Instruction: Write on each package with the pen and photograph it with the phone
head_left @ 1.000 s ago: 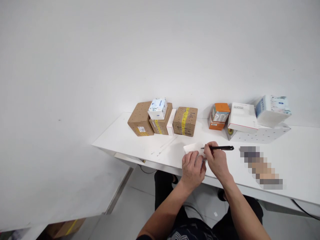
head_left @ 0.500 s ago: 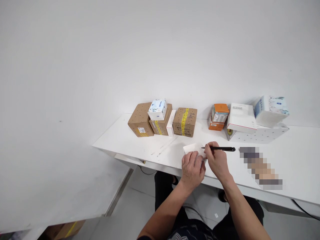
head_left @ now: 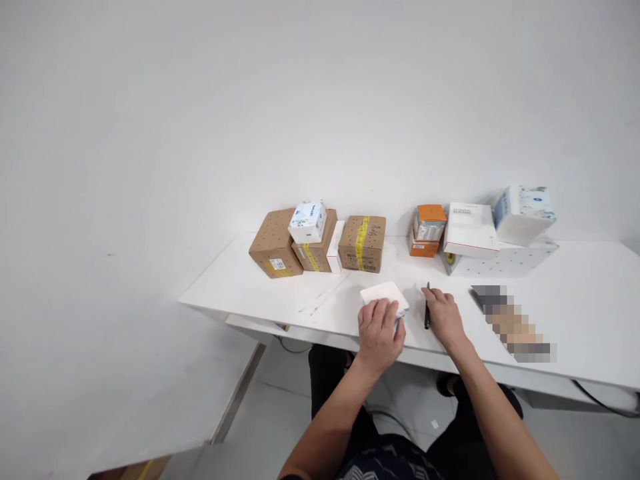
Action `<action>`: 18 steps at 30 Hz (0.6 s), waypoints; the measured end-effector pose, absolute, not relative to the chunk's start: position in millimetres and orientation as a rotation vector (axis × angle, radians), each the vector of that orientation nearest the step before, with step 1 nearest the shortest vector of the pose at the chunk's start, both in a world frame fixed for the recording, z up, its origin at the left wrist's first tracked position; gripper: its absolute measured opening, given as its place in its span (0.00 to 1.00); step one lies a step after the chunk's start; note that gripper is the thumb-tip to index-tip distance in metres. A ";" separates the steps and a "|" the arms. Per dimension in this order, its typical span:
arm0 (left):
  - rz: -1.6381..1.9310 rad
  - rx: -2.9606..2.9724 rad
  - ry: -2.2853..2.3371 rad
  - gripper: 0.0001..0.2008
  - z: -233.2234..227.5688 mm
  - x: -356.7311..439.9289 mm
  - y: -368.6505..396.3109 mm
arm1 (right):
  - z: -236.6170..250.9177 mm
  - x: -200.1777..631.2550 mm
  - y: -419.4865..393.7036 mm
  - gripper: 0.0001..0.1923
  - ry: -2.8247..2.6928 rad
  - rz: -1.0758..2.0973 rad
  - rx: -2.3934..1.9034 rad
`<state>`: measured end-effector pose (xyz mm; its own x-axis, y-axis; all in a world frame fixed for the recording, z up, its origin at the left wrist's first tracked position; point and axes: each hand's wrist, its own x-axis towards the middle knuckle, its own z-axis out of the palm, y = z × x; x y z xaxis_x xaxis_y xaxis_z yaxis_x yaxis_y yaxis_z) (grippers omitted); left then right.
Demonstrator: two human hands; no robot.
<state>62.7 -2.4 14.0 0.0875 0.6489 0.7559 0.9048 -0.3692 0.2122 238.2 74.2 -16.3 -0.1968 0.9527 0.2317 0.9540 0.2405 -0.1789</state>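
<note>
My left hand (head_left: 379, 337) rests with bent fingers over a small white pack (head_left: 386, 292) that has a blue pattern on its side. It looks like the tissue packs farther back, and its plain white face is up. My right hand (head_left: 445, 319) is to the right of it, thumb and fingers closed at the upper part of a black pen (head_left: 427, 313). The pen points down toward the table's near edge, apart from the pack. My palm hides part of the grip.
On the white table (head_left: 280, 300) stand several brown cartons (head_left: 362, 243), a tissue pack (head_left: 306, 223) on top of one. Orange boxes (head_left: 429, 230), a power bank box (head_left: 470, 230) and another tissue pack (head_left: 525, 213) stand at right. A blurred-out flat thing (head_left: 515, 325) lies nearby.
The pen tip has left the white pack. My right hand has moved to the right, and the pen has turned from lying sideways to pointing toward me. My left hand stays on the pack.
</note>
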 end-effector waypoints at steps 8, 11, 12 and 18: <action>-1.203 -2.140 -1.451 0.16 14.7 52.8 7.0 | -38.7 233.9 76.3 0.25 -2.217 -0.041 -1.911; -1.200 -2.138 -1.447 0.16 14.6 52.1 7.3 | -37.0 242.1 74.1 0.27 -2.185 -0.044 -1.941; -1.198 -2.137 -1.447 0.16 14.5 52.1 6.9 | -35.2 248.3 72.8 0.27 -2.164 -0.048 -1.958; -1.113 -2.110 -1.488 0.17 15.2 53.1 0.3 | -25.4 320.3 63.6 0.31 -1.652 -0.040 -2.354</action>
<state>53.1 0.3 15.2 0.1501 0.6444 0.7498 0.9012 -0.4010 0.1642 320.3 63.6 -25.4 0.3515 0.9201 0.1727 0.9274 -0.3169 -0.1989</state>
